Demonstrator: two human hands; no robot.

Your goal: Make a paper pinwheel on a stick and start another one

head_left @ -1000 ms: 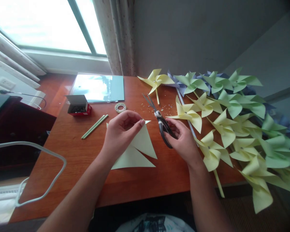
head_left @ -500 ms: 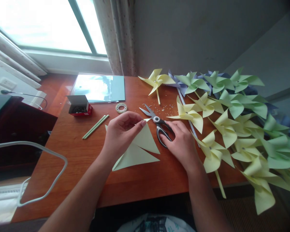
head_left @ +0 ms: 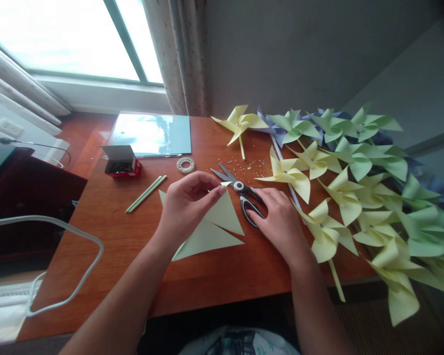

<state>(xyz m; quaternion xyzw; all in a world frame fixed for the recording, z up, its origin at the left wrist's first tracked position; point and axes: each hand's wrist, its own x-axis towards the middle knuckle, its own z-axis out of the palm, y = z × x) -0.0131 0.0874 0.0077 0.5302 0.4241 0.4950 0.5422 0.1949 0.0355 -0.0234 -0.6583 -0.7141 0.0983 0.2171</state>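
My left hand (head_left: 194, 199) is closed, thumb and fingertips pinching a tip of pale yellow-green paper (head_left: 210, 241). The sheet has slits cut in from its corners, and part of it is hidden under the hand. To the right, my right hand (head_left: 276, 214) is closed on the dark-handled scissors (head_left: 239, 186), with fingers at the loops. Their blades stand slightly apart, pointing to the upper left, close to the pinched tip but not around it. Small paper bits (head_left: 248, 167) lie scattered beyond the blades.
Paper pinwheels in yellow (head_left: 331, 231), green (head_left: 358, 158) and purple crowd the right side. At left are two pale green sticks (head_left: 146, 194), an open red box (head_left: 122, 167) and a roll of tape (head_left: 185, 165). A glossy folder (head_left: 153, 135) lies at the back.
The scissors have shifted very slightly left and down with my right hand. My left hand keeps its pinch on the paper, almost unmoved.
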